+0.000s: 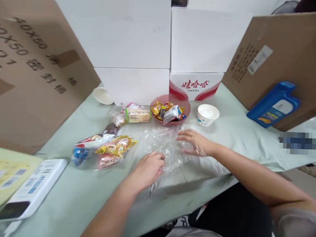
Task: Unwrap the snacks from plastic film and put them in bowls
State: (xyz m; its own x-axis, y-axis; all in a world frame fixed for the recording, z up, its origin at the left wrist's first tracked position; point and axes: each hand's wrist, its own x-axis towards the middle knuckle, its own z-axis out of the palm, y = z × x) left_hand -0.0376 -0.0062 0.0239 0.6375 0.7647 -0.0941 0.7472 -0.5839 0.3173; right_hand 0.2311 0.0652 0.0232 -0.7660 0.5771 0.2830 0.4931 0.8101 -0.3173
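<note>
A clear plastic bag (169,150) lies crumpled and flat on the cloth in front of me. My left hand (149,168) is closed at the bag's left side, fingers curled on the film. On its right side rests my right hand (194,143), its fingers spread and stretched out, with some film against the palm and wrist. Just beyond the bag, a pink translucent bowl (153,116) holds several wrapped snacks (171,113). To the left of my left hand is a loose group of packaged snacks, among them a yellow packet (118,145) and a green-edged packet (138,115).
A white paper bowl (208,115) stands right of the pink bowl; another (103,96) lies tipped at the back left. White boxes (133,86) wall the back. Cardboard boxes (40,76) flank both sides. A blue bottle (275,105) stands right, a white scale-like device (33,188) left.
</note>
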